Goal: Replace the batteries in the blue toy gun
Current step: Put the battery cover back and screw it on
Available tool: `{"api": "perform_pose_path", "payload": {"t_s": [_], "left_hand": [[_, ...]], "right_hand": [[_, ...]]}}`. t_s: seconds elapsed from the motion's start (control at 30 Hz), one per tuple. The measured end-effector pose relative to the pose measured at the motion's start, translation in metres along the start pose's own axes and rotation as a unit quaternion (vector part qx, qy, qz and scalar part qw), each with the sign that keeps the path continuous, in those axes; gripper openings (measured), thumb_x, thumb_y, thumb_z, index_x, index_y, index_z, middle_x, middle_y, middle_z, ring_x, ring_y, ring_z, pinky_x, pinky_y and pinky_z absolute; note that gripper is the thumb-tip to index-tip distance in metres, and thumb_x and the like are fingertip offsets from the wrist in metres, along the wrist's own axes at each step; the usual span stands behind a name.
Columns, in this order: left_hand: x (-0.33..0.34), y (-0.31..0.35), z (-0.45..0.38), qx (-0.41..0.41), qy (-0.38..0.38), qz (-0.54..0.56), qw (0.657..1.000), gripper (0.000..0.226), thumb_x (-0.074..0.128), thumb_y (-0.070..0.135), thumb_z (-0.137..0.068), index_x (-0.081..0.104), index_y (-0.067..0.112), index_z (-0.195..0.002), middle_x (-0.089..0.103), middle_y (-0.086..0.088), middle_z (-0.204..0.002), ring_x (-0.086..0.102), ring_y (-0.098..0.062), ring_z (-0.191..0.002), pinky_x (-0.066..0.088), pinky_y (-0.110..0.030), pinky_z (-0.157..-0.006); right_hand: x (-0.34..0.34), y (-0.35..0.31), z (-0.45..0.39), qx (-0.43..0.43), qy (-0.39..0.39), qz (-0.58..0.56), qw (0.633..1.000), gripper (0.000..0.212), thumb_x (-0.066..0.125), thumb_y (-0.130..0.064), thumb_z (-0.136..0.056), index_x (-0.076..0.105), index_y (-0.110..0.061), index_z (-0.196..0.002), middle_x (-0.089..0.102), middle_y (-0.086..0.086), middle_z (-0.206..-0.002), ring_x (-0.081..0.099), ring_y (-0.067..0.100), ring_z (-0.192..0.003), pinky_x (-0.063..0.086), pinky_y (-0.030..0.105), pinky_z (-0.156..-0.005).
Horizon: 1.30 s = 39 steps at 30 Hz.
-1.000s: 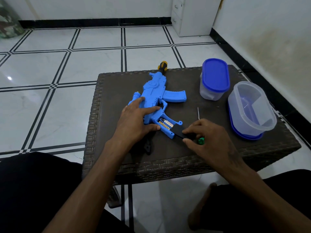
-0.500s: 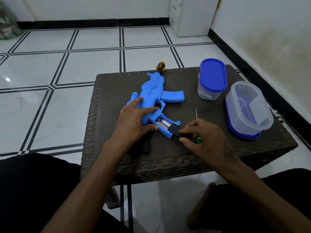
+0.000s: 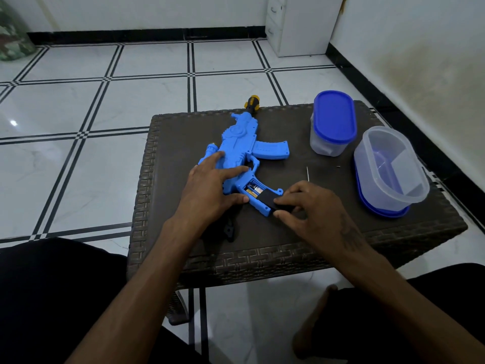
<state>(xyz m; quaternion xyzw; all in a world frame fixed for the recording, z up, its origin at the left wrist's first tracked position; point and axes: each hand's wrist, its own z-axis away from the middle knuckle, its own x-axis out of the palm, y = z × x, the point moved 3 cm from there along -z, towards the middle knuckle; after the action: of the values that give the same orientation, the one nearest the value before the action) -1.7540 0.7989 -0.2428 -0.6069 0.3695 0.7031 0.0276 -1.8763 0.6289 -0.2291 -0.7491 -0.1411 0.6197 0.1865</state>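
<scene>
My left hand [image 3: 210,190] lies flat on the one blue toy gun [image 3: 241,151], right hand [image 3: 309,203] pinches its black cover [image 3: 269,197]; two batteries [image 3: 253,190] inside, two tubs on the bench [image 3: 183,132].

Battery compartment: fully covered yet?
No. Batteries still show in the toy gun grip; the right hand pinches the black cover over only the lower end.

Bare forearms; black trousers [image 3: 52,298]; tattooed right wrist [image 3: 349,232]
</scene>
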Motion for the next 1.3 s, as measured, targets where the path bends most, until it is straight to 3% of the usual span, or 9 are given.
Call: {"api": "perform_pose_path", "payload": {"t_s": [0.2,0.37,0.5,0.57,0.7,0.87,0.97,1.17,1.3], "left_hand": [[0.0,0.0,0.001,0.001,0.002,0.001,1.0,0.066,0.077,0.049,-0.073,0.051,0.045,-0.134,0.023,-0.003,-0.158,0.019,-0.024,-0.146,0.019,-0.046,-0.118],[0.0,0.0,0.0,0.001,0.004,0.002,1.0,0.067,0.077,0.049,-0.072,0.051,0.045,-0.134,0.023,-0.004,-0.158,0.019,-0.024,-0.146,0.019,-0.046,-0.118],[0.0,0.0,0.0,-0.001,0.005,-0.001,1.0,0.067,0.077,0.049,-0.072,0.051,0.045,-0.134,0.023,-0.004,-0.158,0.019,-0.025,-0.146,0.019,-0.047,-0.118],[0.001,0.0,0.0,0.0,0.002,-0.001,1.0,0.067,0.077,0.049,-0.072,0.051,0.045,-0.134,0.023,-0.004,-0.158,0.018,-0.025,-0.146,0.019,-0.047,-0.119],[0.0,0.002,0.0,-0.001,0.0,-0.005,1.0,0.067,0.077,0.049,-0.072,0.051,0.045,-0.134,0.022,-0.004,-0.159,0.018,-0.024,-0.146,0.018,-0.047,-0.119],[0.001,0.002,0.0,-0.002,-0.002,-0.005,1.0,0.066,0.077,0.048,-0.073,0.051,0.045,-0.134,0.023,-0.004,-0.158,0.017,-0.024,-0.146,0.019,-0.047,-0.119],[0.0,0.005,0.001,-0.002,-0.004,-0.006,1.0,0.067,0.076,0.048,-0.073,0.051,0.044,-0.135,0.022,-0.004,-0.159,0.017,-0.024,-0.146,0.018,-0.046,-0.118],[-0.001,0.003,0.001,-0.005,-0.008,-0.009,1.0,0.067,0.075,0.05,-0.073,0.05,0.045,-0.135,0.02,-0.004,-0.159,0.016,-0.024,-0.147,0.017,-0.045,-0.118],[-0.001,0.004,0.001,-0.007,-0.008,-0.009,1.0,0.067,0.075,0.049,-0.074,0.05,0.045,-0.135,0.02,-0.003,-0.159,0.016,-0.024,-0.146,0.017,-0.045,-0.118]], "right_hand": [[0.007,0.0,-0.01,0.005,-0.025,-0.003,1.0,0.036,0.075,-0.031,-0.081,0.071,-0.021,-0.115,0.062,-0.001,-0.11,0.044,-0.002,-0.081,0.037,0.016,-0.078],[0.005,0.002,-0.009,-0.016,-0.051,0.002,0.999,0.042,0.076,-0.028,-0.081,0.068,-0.023,-0.122,0.058,-0.002,-0.116,0.044,0.0,-0.087,0.038,0.017,-0.08],[0.004,0.002,-0.008,-0.058,-0.084,0.006,0.995,0.047,0.074,-0.011,-0.08,0.065,-0.022,-0.126,0.055,0.004,-0.124,0.054,0.017,-0.107,0.047,0.032,-0.092],[0.005,0.002,-0.009,-0.087,-0.087,0.02,0.992,0.045,0.074,-0.006,-0.079,0.068,-0.019,-0.122,0.058,0.008,-0.122,0.056,0.025,-0.107,0.05,0.036,-0.087],[0.006,0.006,-0.014,-0.154,-0.106,0.072,0.98,0.048,0.082,-0.003,-0.069,0.072,-0.019,-0.114,0.064,0.01,-0.116,0.06,0.028,-0.098,0.045,0.028,-0.074],[0.01,0.009,-0.019,-0.182,-0.087,0.088,0.976,0.049,0.082,-0.013,-0.071,0.07,-0.023,-0.118,0.064,0.01,-0.12,0.06,0.032,-0.105,0.055,0.042,-0.075],[0.015,0.005,-0.023,-0.196,-0.065,0.085,0.975,0.048,0.084,-0.01,-0.07,0.071,-0.02,-0.115,0.066,0.009,-0.116,0.062,0.031,-0.099,0.057,0.045,-0.065],[0.009,0.006,-0.033,-0.202,-0.102,0.08,0.971,0.051,0.076,-0.015,-0.079,0.063,-0.025,-0.128,0.061,0.001,-0.126,0.056,0.025,-0.11,0.053,0.039,-0.083],[0.006,0.012,-0.038,-0.169,-0.127,0.055,0.976,0.046,0.065,-0.012,-0.088,0.058,-0.022,-0.133,0.057,-0.004,-0.135,0.05,0.014,-0.124,0.032,0.016,-0.094]]}}
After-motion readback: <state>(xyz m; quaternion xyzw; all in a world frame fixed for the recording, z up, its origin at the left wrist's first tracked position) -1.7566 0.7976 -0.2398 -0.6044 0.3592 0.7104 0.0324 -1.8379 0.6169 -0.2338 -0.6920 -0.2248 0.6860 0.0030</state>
